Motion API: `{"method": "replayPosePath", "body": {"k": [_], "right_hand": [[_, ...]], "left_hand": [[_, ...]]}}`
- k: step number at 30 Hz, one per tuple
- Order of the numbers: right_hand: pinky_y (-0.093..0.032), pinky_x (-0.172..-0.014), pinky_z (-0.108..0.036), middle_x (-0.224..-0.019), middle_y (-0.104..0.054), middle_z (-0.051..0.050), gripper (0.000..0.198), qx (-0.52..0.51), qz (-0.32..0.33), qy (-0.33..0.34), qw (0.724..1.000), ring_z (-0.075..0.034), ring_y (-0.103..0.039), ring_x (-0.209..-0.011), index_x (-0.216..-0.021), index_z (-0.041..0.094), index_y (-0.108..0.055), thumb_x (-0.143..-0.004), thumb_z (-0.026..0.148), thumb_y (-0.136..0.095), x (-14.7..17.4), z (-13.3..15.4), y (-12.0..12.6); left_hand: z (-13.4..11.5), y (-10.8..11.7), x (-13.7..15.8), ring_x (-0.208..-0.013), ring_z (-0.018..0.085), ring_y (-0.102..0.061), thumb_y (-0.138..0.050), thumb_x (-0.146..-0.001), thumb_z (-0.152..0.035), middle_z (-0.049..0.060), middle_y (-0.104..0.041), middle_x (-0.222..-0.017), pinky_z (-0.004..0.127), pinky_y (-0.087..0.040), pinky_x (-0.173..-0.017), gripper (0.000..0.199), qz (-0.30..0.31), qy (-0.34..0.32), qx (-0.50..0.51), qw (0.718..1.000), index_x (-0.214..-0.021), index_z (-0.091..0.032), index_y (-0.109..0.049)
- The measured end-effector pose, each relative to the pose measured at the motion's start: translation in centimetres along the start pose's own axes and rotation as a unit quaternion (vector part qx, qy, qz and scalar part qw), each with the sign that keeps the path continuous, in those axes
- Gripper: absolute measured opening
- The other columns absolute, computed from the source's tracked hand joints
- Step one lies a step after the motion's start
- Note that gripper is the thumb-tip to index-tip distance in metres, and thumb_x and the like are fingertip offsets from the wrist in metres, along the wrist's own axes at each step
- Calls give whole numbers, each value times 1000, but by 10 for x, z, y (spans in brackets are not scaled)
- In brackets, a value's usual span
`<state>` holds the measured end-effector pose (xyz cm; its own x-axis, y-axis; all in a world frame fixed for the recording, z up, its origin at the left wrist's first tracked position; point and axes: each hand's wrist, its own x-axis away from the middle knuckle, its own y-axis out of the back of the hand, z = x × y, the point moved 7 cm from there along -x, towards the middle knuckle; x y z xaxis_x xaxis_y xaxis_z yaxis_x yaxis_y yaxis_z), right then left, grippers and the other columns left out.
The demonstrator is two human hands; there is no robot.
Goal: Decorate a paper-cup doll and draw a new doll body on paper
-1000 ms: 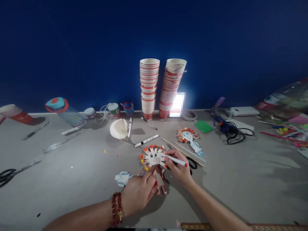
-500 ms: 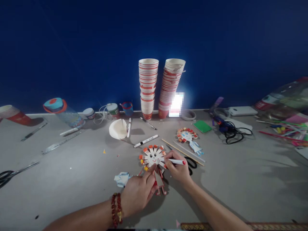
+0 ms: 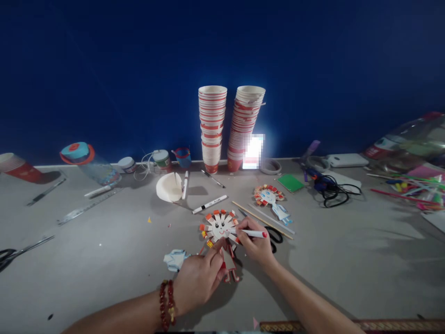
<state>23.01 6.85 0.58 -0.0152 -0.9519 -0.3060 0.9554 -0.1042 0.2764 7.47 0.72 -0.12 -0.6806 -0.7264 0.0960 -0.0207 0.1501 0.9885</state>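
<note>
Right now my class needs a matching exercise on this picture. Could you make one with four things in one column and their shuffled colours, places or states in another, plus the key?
Things:
1. Left hand
2. Right hand
3. Bracelets
4. Two stacks of paper cups

Descriptions:
A. Dark red and beaded
B. Holding a white pen with a red end
C. Standing before the blue wall
D. Touching the paper doll with a red-edged dress

Right pairs: 1-D, 2-B, 3-A, 4-C
</note>
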Motion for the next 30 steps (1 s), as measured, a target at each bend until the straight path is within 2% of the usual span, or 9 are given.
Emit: {"method": "replayPosePath", "body": {"k": [6,17,30], "right_hand": [[-34,-48,-23,-58,-52,4,13,-7,8,-24,1000,-11,-42,-51,-69,21,-52,-82,21,-53,1,-3,-2],[-35,-51,-24,-60,-53,3,12,22,2,-14,1000,-12,-45,-53,-68,21,-54,-80,20,-52,-1,-4,-1],[-35,-51,-24,-58,-51,3,14,16,11,-24,1000,-12,-44,-53,-67,21,-52,-80,22,-52,-1,-4,-2]], "left_hand": [[0,1,-1,-83,22,-72,-35,-102,-30,17,-41,-152,35,-59,-65,36,4,1,3,1000,-129,-14,-53],[1,0,0,-86,23,-73,-34,-103,-31,19,-40,-153,36,-60,-63,39,4,-4,11,1000,-134,-13,-49],[1,-1,0,-81,21,-72,-35,-103,-31,19,-43,-151,34,-59,-62,36,-7,-4,1,1000,-129,-14,-52]]}}
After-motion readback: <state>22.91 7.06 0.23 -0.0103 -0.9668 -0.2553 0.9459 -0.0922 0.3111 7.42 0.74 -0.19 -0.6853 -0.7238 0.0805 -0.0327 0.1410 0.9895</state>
